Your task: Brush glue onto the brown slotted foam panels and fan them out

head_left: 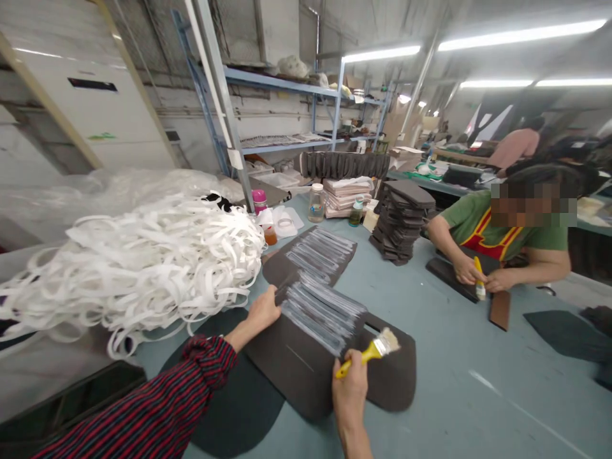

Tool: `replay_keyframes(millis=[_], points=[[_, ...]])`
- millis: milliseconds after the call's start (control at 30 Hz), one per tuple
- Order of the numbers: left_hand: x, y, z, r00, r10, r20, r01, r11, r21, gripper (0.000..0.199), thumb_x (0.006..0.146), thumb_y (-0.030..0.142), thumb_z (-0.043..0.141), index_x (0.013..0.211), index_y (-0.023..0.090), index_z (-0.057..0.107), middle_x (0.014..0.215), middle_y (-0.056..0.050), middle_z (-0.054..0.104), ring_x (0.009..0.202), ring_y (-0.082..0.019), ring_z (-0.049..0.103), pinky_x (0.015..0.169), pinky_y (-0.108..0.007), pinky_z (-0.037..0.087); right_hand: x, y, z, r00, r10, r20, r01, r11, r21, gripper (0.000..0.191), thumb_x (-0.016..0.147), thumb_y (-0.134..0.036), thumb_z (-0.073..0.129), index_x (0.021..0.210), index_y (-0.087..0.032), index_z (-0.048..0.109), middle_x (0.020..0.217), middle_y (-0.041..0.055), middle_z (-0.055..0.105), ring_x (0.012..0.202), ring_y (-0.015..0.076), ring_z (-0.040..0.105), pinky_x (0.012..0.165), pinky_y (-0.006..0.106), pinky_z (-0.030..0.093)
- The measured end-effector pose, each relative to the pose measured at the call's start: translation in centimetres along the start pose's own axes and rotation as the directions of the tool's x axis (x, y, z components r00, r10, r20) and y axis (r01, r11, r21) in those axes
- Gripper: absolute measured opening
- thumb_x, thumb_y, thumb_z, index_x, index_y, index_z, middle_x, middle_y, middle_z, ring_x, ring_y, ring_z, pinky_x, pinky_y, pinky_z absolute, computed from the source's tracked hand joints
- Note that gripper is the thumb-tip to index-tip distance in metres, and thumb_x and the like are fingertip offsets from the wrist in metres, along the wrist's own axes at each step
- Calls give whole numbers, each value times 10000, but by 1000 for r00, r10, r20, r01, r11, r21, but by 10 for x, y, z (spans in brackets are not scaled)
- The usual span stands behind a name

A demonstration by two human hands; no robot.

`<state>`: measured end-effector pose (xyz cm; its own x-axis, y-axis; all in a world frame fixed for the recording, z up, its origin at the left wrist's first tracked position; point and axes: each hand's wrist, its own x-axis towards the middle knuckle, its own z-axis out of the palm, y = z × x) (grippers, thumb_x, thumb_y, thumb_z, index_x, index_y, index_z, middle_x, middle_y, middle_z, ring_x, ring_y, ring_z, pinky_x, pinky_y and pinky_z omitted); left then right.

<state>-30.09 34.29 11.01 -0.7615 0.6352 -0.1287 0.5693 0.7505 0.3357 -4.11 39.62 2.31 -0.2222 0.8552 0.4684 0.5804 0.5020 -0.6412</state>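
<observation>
A dark panel [287, 357] with white streaks of wet coating on its upper part lies in front of me. My left hand [264, 308] pinches this panel's upper left edge. In my right hand [350, 382] is a yellow-handled brush [368, 355], its pale bristles pointing up and right, beside the panel's right edge. Another streaked dark panel [342, 245] lies just beyond. A dark piece with a slot [396, 376] sits partly beneath the front panel at the right. Below my left forearm rests a large dark rounded piece [234, 408].
White strips [167, 255] are heaped at the left. Dark pieces [404, 220] stand stacked at the back, near folded cloths [348, 194], a clear jar [316, 203] and a pink-lidded container [259, 201]. Across the blue-green table [454, 382], a person [478, 217] holds another brush.
</observation>
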Motion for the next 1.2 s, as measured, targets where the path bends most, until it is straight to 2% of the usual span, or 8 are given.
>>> replay_keyframes(millis=[133, 267, 567, 733, 867, 1000, 1133, 1200], points=[[47, -41, -17, 998, -50, -45, 55, 993, 103, 405, 767, 107, 462, 1172, 121, 452, 1061, -163, 666, 978, -258, 646, 778, -323, 449, 5, -52, 69, 998, -62, 12, 63, 998, -32, 125, 896, -262, 371, 846, -220, 478, 781, 24, 468, 610, 162, 505, 525, 244, 362], [66, -58, -12, 993, -63, -103, 82, 979, 185, 368, 772, 81, 417, 1138, 86, 463, 1042, -187, 654, 930, -287, 651, 752, -351, 449, -1, -64, 107, 997, -49, 66, 55, 994, -95, 124, 857, -167, 379, 869, -220, 491, 808, 23, 456, 576, 154, 483, 509, 244, 343], [82, -69, -8, 968, 42, -249, 30, 961, 275, 267, 843, 134, 371, 1088, 86, 465, 1020, -159, 621, 925, -269, 614, 760, -338, 443, -9, -81, 142, 998, -1, 60, 5, 998, -57, 125, 840, -119, 445, 918, -201, 497, 919, 79, 509, 738, 186, 563, 619, 267, 436], [85, -69, -3, 951, 124, -283, -31, 950, 312, 379, 854, 114, 358, 1216, 9, 391, 1158, -199, 563, 1086, -292, 532, 902, -373, 414, 4, -88, 140, 991, -20, 134, 43, 983, -176, 105, 824, -193, 588, 900, -191, 517, 911, 89, 550, 818, 217, 542, 692, 315, 460], [63, -74, 10, 912, 252, -323, -157, 943, 292, 532, 861, 111, 357, 1374, 12, 255, 1408, -225, 389, 1299, -307, 385, 1053, -405, 330, -8, -83, 115, 988, -65, 140, 93, 975, -203, 97, 855, -220, 589, 908, -184, 516, 1162, 179, 552, 994, 267, 516, 787, 398, 469], [18, -85, 28, 862, 390, -324, -336, 918, 211, 521, 865, 147, 377, 1376, 68, 316, 1498, -192, 307, 1428, -279, 214, 1143, -449, 236, -33, -75, 90, 990, -79, 114, 95, 985, -144, 33, 891, -193, 533, 901, -186, 501, 1229, 190, 526, 1092, 277, 502, 839, 425, 469], [-47, -102, 51, 879, 424, -220, -410, 906, 109, 406, 881, 230, 399, 1276, 163, 467, 1390, -132, 469, 1353, -250, 360, 1115, -431, 296, -59, -66, 76, 993, -54, 101, 64, 993, -95, 12, 912, -197, 500, 902, -193, 495, 1173, 173, 543, 1074, 256, 532, 834, 399, 483], [-81, -117, 64, 900, 393, -187, -384, 920, 82, 365, 890, 284, 408, 1226, 187, 512, 1301, -119, 539, 1254, -243, 465, 1057, -414, 362, -73, -62, 71, 994, -42, 98, 51, 994, -98, 20, 918, -213, 496, 906, -197, 491, 1141, 164, 551, 1041, 250, 544, 814, 387, 490]])
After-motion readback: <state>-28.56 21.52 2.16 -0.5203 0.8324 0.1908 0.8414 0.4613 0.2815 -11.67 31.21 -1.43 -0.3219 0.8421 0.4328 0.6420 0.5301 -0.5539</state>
